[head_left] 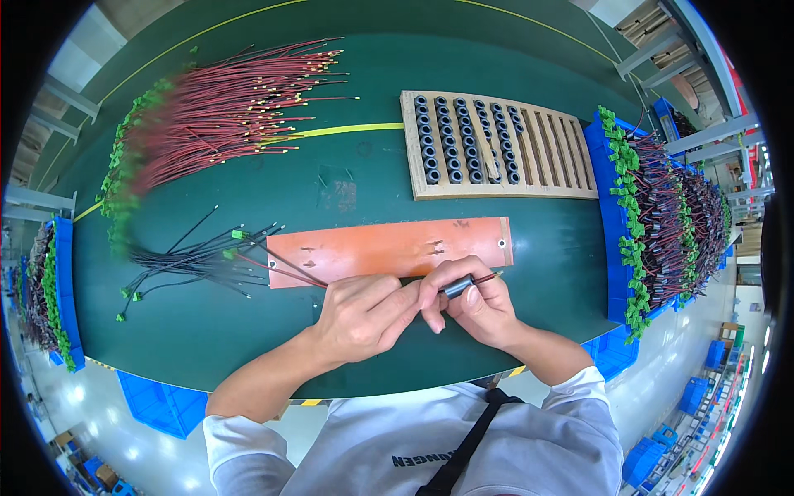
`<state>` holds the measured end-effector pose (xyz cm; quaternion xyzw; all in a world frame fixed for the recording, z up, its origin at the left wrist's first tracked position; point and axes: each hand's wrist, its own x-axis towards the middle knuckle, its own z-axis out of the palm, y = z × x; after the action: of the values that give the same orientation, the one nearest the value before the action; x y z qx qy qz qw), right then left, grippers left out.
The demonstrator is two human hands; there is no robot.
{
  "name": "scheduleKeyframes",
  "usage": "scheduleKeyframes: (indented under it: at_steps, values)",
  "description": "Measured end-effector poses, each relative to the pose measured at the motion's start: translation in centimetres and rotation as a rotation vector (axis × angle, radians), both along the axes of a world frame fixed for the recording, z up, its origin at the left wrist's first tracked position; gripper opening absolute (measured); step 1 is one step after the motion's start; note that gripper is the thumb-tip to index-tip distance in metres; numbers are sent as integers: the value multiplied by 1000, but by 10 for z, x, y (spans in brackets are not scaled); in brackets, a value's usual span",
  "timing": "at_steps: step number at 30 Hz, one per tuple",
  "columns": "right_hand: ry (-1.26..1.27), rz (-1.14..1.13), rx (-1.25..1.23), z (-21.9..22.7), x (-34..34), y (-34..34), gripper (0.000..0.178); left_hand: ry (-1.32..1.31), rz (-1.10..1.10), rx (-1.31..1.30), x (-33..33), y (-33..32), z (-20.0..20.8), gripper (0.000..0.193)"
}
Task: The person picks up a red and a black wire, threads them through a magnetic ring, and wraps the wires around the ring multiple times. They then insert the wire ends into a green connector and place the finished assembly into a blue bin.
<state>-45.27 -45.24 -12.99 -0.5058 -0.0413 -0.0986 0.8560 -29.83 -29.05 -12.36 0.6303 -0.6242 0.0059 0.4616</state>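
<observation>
A pale grey top with sleeves on either side of a black strap; dark block lettering just left of the strap.

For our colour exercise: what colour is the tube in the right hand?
The tube is dark grey, best seen in the head view.

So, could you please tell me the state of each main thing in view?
Left hand, grip closed on thin wires.
Right hand, grip closed on dark cylinder.
Wooden rack, partly filled with dark rings.
Red wires, bunched, roughly parallel.
Black wires, loose, spread out.
Orange sheet, laid out, with dark marks.
Right blue bin, filled with wires and green connectors.
</observation>
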Motion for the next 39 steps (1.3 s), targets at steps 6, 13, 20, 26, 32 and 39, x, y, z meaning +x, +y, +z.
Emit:
scheduleKeyframes:
  at_steps: [6, 13, 20, 26, 32, 39]
  values:
    - [-49, -261, 139, 12, 9, -30, 30, -275, 119, -16, 34, -2, 0, 34]
    - [22, -218, 216, 21, 16, -17, 33, -359, 131, -68, 33, 4, 16, 33]
    - [-89, -359, 257, 45, 13, -25, 28, -367, 300, -41, 47, 31, 50, 45]
    - [-149, -369, 293, 49, 5, -45, 27, -522, 636, 677, 47, 162, 66, 45]
    - [-126, -301, 295, 45, 17, -35, 28, -541, 679, 962, 75, 232, 41, 31]
    - [-103, -322, 227, 42, 12, -33, 28, -281, 569, 888, 55, 222, 56, 16]
